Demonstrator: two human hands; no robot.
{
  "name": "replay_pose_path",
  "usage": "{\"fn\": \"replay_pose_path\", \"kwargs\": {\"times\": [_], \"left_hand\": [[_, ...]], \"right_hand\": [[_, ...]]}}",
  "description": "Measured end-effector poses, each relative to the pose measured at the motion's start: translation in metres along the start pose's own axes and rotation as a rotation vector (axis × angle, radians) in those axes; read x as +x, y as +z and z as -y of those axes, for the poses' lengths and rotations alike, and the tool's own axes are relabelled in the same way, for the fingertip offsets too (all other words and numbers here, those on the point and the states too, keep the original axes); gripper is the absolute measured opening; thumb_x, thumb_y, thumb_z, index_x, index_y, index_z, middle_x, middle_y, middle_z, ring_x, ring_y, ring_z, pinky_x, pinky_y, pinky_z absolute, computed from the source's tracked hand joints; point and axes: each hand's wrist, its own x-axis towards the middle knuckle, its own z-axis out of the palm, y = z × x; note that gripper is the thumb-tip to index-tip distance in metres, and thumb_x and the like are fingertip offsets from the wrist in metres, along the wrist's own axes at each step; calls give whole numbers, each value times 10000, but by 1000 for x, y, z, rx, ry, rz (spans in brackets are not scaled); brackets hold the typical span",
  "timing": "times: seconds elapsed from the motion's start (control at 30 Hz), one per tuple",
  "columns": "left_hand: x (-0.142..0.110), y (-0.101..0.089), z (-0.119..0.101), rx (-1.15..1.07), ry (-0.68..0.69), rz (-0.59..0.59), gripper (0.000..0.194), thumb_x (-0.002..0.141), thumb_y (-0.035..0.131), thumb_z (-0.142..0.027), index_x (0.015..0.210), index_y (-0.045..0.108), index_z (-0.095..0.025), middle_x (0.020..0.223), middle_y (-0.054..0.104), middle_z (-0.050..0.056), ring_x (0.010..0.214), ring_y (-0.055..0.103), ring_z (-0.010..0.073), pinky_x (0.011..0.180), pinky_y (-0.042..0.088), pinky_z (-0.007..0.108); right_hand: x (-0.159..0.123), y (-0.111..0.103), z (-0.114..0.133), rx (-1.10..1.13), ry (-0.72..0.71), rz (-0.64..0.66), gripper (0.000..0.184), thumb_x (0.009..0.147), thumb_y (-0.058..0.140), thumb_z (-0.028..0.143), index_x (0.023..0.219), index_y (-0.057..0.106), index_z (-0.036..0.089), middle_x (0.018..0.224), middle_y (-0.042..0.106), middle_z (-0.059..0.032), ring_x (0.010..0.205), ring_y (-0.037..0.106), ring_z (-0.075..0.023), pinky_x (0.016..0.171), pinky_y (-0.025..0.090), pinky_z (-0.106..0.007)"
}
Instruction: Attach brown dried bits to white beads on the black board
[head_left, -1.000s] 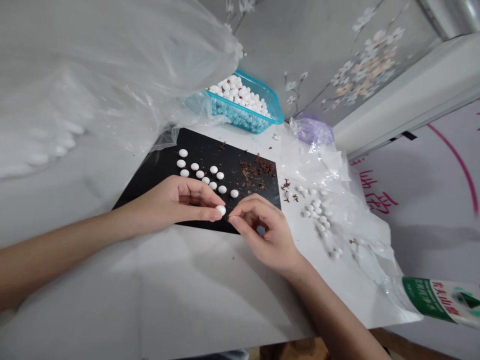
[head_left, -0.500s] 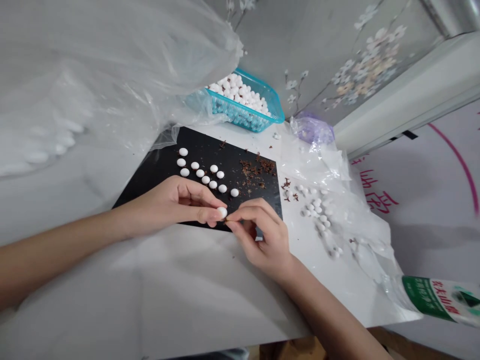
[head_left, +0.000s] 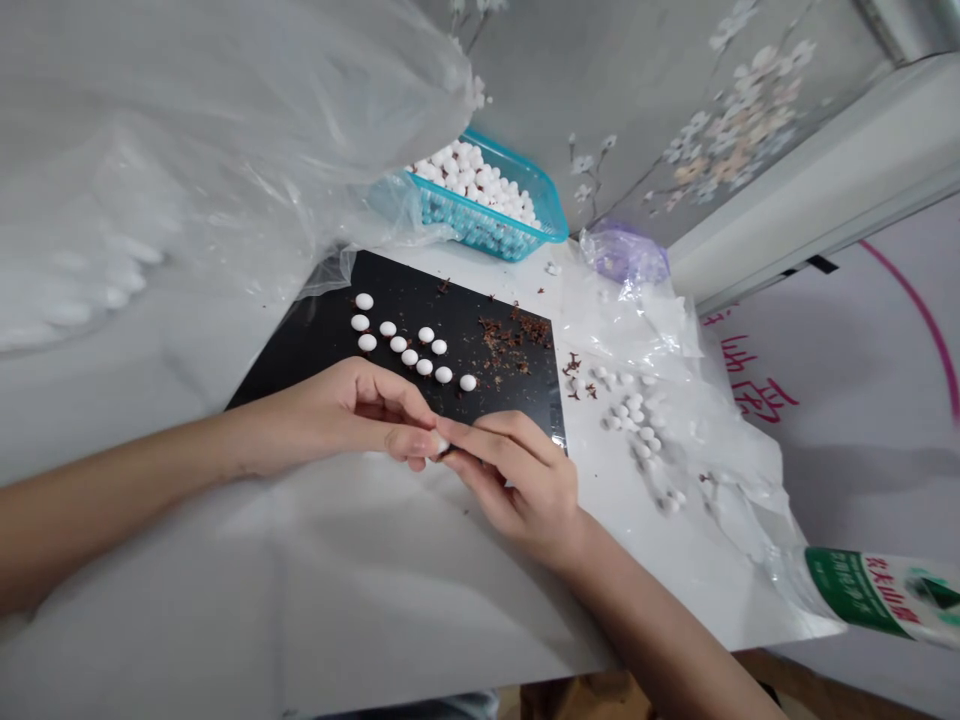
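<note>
A white ball [head_left: 442, 441] is pinched between the thumb and fingers of my left hand [head_left: 367, 410]. From the other side, the closed fingertips of my right hand [head_left: 521, 480] meet it. Under the ball a small dark brown piece shows at the right fingertips, mostly hidden. Beyond the hands lies a black mat [head_left: 315, 345] on which several white balls [head_left: 398, 344] sit in loose rows, some with brown bits beneath. A heap of small brown pieces [head_left: 514, 335] is spread over the mat's right side.
A blue basket [head_left: 551, 205] full of white balls stands behind the mat. Large clear plastic bags [head_left: 247, 180] cover the left. More white balls [head_left: 634, 415] lie right of the mat, near a purple plastic bag [head_left: 626, 255]. A labelled bottle [head_left: 862, 590] lies at the right edge.
My right hand has shifted slightly left and down, its fingertips now covering more of the ball. The ball sits a little lower. The rows on the mat look the same.
</note>
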Motion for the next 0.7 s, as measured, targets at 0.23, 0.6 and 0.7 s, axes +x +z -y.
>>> {"fn": "replay_pose_path", "kwargs": {"times": [0.23,0.6,0.7], "left_hand": [[0,2,-2,-38,-10,-24,29,682,699,-231,670,710,-207,601,670,-14,579,604,92,575,467,174],[0,-3,-6,142,-10,-114,127,639,725,-284,740,703,-209,686,685,-17,626,612,108,574,474,173],[0,-10,-9,406,120,-298,162,660,699,-348,755,685,-217,724,677,-25,654,594,107,596,469,174]], "right_hand": [[2,3,1,-11,-22,-35,151,949,496,120,1085,559,141,888,588,-46,737,568,-114,569,496,-214],[12,-17,-6,-128,6,45,128,926,539,198,1034,565,134,901,589,-61,767,575,-137,574,487,-219],[15,-51,-31,-296,250,-14,96,879,571,221,945,607,159,864,588,-43,662,552,-133,554,456,-235]]}}
